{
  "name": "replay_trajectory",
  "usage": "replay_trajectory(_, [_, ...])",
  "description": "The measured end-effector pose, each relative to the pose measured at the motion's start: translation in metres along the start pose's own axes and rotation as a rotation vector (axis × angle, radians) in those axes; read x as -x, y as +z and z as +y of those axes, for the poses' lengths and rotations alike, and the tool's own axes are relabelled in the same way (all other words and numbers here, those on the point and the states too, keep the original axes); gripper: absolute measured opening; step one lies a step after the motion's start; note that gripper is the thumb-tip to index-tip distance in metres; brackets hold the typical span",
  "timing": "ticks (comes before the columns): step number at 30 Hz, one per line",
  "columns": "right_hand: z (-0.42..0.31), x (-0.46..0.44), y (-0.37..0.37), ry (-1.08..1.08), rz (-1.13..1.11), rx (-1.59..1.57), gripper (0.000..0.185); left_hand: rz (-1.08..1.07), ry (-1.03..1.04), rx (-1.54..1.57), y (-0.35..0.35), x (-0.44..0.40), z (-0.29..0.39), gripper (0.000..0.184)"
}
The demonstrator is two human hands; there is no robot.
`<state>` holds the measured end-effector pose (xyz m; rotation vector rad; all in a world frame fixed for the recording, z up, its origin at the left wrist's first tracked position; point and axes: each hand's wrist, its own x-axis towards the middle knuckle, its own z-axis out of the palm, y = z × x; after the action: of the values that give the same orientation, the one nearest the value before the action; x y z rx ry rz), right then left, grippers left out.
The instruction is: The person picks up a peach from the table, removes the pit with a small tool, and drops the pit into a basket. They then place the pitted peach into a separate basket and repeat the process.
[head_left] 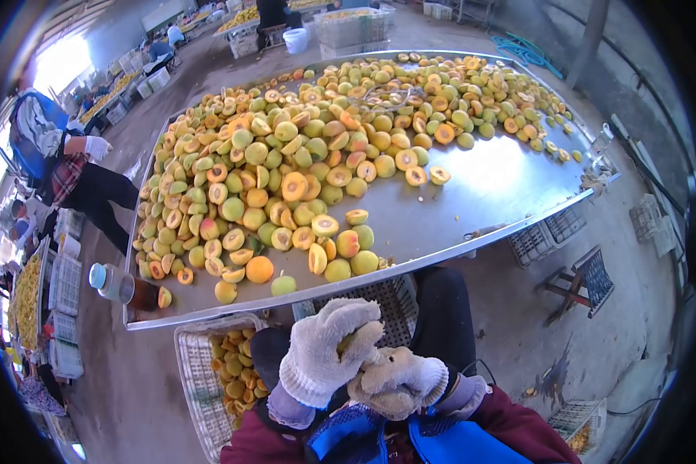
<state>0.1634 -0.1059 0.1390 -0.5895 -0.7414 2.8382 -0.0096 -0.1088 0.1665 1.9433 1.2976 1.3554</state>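
Observation:
Both my hands wear off-white knitted gloves and are close together above my lap, in front of the table edge. My left hand (329,348) is curled around an apricot (349,342); only a small greenish-yellow part of it shows between the fingers. My right hand (398,383) is closed just beside it, fingers toward the left hand, and whatever it grips is hidden. Beyond them a large heap of apricots (294,185), many cut in half with pits showing, covers much of the metal table (495,201).
A white crate (197,387) of apricot halves stands by my left leg. A jar (127,286) of dark liquid sits at the table's left corner. A folding stool (584,282) and another crate (584,421) are at right. A person (73,155) stands at left.

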Motion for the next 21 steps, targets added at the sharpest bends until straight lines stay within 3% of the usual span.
replay_trajectory(2, [0.003,0.003,-0.002,-0.006,-0.010,-0.019,0.024,0.043,0.085,0.006,0.004,0.003,0.000,0.021])
replay_trajectory(4, [0.002,0.004,-0.003,-0.030,-0.104,-0.116,0.026,0.006,-0.026,-0.029,0.006,-0.001,0.005,0.022])
replay_trajectory(5, [0.003,0.005,-0.004,-0.035,-0.098,-0.111,0.026,-0.106,-0.316,0.073,0.005,-0.003,0.011,0.024])
replay_trajectory(6, [0.006,0.005,-0.006,-0.034,-0.095,-0.147,0.027,-0.105,-0.307,0.077,0.007,-0.004,0.008,0.024])
replay_trajectory(8, [0.009,0.003,-0.011,-0.038,-0.094,-0.184,0.028,-0.137,-0.480,0.267,0.011,-0.002,0.002,0.019])
replay_trajectory(9, [0.009,0.003,-0.014,-0.018,-0.117,-0.173,0.027,-0.088,-0.257,0.093,0.013,-0.003,0.002,0.022])
replay_trajectory(10, [0.010,0.003,-0.016,0.005,-0.138,-0.164,0.027,-0.090,-0.256,0.094,0.014,-0.001,0.000,0.022])
replay_trajectory(11, [0.011,0.004,-0.014,0.003,-0.136,-0.168,0.027,-0.052,-0.117,0.039,0.015,0.002,-0.003,0.022])
replay_trajectory(12, [0.011,0.003,-0.010,-0.043,-0.058,-0.107,0.025,-0.013,0.023,-0.015,0.015,0.001,-0.003,0.023])
replay_trajectory(13, [0.011,0.003,-0.007,-0.084,0.021,-0.045,0.024,-0.013,0.019,-0.012,0.015,0.001,-0.001,0.023])
replay_trajectory(15, [0.005,0.003,-0.003,-0.022,0.083,-0.012,0.023,-0.134,-0.365,0.002,0.013,-0.004,0.007,0.023])
replay_trajectory(16, [0.002,0.002,-0.001,0.037,0.142,0.024,0.022,-0.134,-0.366,0.003,0.013,-0.004,0.004,0.023])
replay_trajectory(18, [0.002,0.000,0.001,0.015,0.219,0.112,0.021,-0.199,-0.641,0.179,0.016,-0.001,-0.005,0.023])
replay_trajectory(20, [0.004,0.002,-0.007,0.095,-0.003,-0.151,0.023,-0.177,-0.607,0.208,0.016,0.001,-0.006,0.023])
replay_trajectory(21, [0.008,0.003,-0.006,0.106,-0.002,-0.164,0.023,-0.172,-0.605,0.400,0.015,0.005,-0.007,0.023])
